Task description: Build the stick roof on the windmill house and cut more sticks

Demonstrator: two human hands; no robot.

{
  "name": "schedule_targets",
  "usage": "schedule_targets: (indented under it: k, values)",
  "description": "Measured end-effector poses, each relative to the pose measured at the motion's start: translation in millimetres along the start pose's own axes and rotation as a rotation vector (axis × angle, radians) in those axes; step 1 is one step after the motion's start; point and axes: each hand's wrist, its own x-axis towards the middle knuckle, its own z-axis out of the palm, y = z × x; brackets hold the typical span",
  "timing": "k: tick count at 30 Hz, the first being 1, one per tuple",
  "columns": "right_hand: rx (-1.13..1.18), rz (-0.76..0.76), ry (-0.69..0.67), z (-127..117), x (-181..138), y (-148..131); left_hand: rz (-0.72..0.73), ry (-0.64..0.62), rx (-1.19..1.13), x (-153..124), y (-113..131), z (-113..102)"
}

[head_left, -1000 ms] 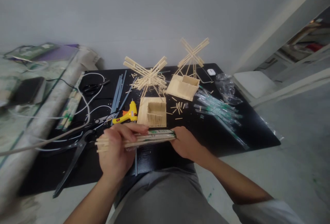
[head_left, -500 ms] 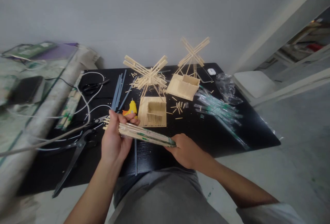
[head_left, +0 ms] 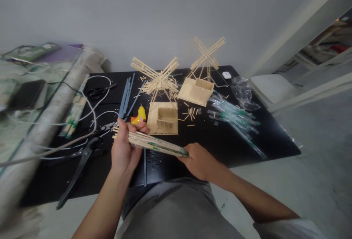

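Both left hand and right hand have a snug, closed grip near the ends of the stick bundle by the near edge of the desk, good spots, as it seems light, stiff, slippery.

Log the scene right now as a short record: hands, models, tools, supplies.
left hand: holds stick bundle, tips poking out beyond
right hand: grips the bundle's other end
models: nearer wooden model; farther wooden model, to its right
tools: yellow glue gun, partly hidden by left fingers; pliers-like tool, left
supplies: plastic-wrapped packets, right
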Motion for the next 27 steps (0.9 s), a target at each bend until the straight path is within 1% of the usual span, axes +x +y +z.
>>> schedule_targets:
  k: [7, 14, 20, 22, 24, 27]
  values:
    - [-0.009, 0.026, -0.023, 1, 0, 1, -0.061, 0.043, -0.056, 2, 3, -2]
    - [0.02, 0.02, -0.048, 0, -2, 3, -0.138, 0.136, -0.126, 1, 8, 8]
    - [0.023, 0.023, -0.043, 0, -1, 11, -0.075, 0.202, -0.181, 6, 24, 8]
    - [0.039, 0.022, -0.047, 1, 0, 12, -0.078, 0.195, -0.215, 7, 28, 7]
    - [0.052, 0.021, -0.05, 3, 2, 13, -0.081, 0.158, -0.278, 7, 29, 7]
    - [0.06, 0.018, -0.052, 7, 3, 13, -0.084, 0.038, -0.399, 8, 28, 6]
